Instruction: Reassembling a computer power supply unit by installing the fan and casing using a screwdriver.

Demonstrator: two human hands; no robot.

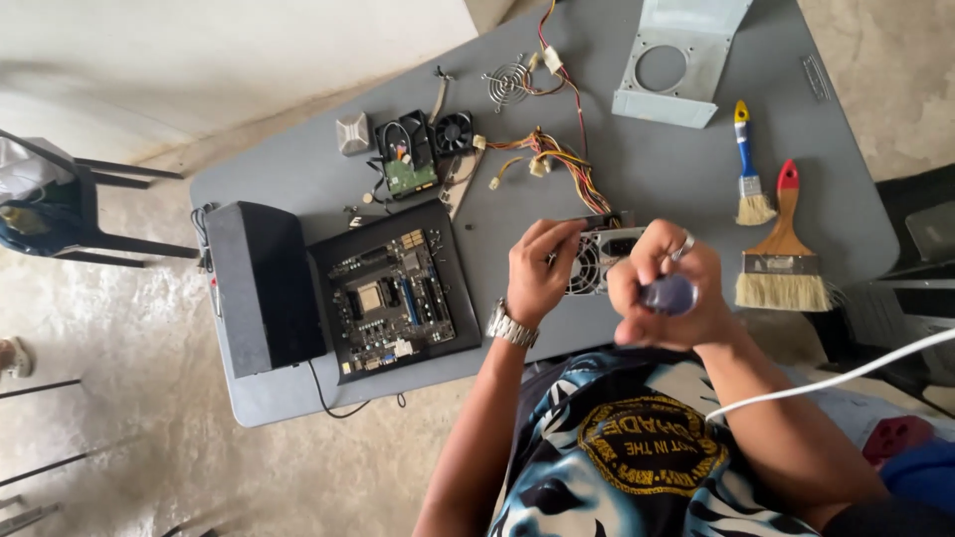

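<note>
Silver metal wristwatch (511, 325) on left wrist; ring (684, 246) on right hand; blue-black printed shirt (617, 447), round yellow emblem.

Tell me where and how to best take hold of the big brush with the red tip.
Probably grip the big brush by its wooden handle, at the narrow waist just below the red tip. It lies flat with bristles pointing toward the person and the handle pointing away, apart from the small brush. Coming from above with the right hand, nearest it, looks easiest.
</note>
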